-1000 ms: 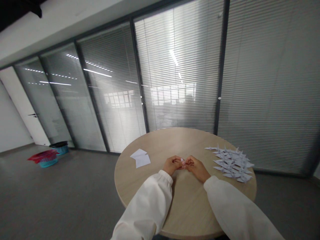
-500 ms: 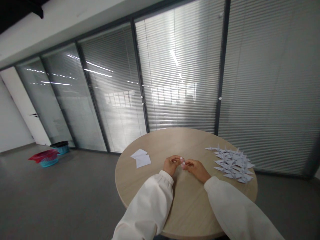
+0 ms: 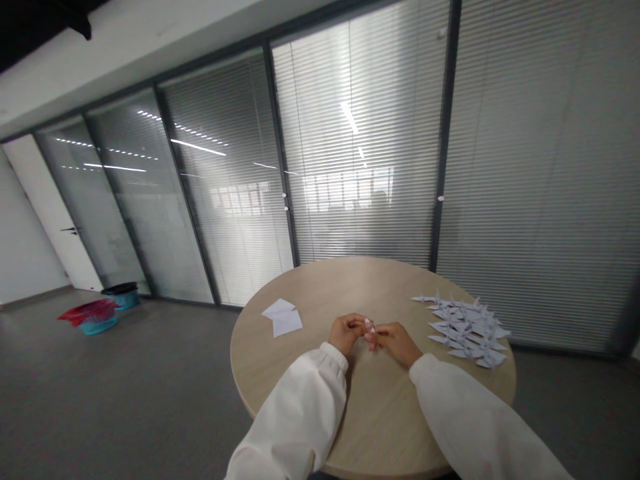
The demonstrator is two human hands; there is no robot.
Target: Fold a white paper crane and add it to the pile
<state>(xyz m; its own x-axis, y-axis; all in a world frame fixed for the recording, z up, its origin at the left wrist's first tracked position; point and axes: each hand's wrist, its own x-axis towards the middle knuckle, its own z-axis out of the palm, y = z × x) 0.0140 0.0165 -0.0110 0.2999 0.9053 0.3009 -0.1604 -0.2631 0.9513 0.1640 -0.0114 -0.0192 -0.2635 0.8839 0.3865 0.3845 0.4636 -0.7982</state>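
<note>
Above the middle of the round table, my left hand [image 3: 346, 333] and my right hand [image 3: 397, 341] meet at the fingertips. Both are closed in a pinch on one small piece of folded white paper [image 3: 369, 325]. Most of that paper is hidden behind the fingers, so its exact shape does not show. To the right of my right hand lies a pile of folded white paper cranes [image 3: 467, 330] with pointed wings. Left of my left hand, flat white paper sheets [image 3: 287, 323] rest on the wood.
The round wooden table [image 3: 370, 407] stands close to a glass partition with blinds [image 3: 365, 133]. On the grey floor at the left are a blue bin with a red liner [image 3: 95, 320] and one with a black liner [image 3: 125, 297]. A white door [image 3: 53, 213] is farther left.
My fingertips have shifted slightly right and nearer to me around the folded paper. The paper sheets and the crane pile have stayed in place.
</note>
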